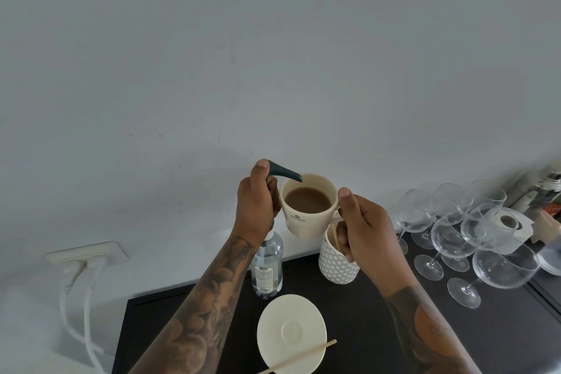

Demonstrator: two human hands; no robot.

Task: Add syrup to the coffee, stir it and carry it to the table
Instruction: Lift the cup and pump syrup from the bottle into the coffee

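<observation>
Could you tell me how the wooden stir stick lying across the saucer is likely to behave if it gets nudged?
The stir stick looks thin and light, so a slight nudge would probably shift it. It lies across the saucer with both ends overhanging the rim, so it may pivot or slide off. It seems flat, so rolling is unlikely.

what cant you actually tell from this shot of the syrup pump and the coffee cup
All in the head view:
- Syrup bottle neck and pump body: hidden behind the left hand.
- Whether syrup is leaving the pump spout: too small to tell.
- Cup handle: mostly covered by the right hand.
- Logo on the cup and the bottle label: too small to read.
- Stir stick near end: cut off by the bottom edge.
- Items behind the wine glasses: blurred, at the right edge.
</observation>
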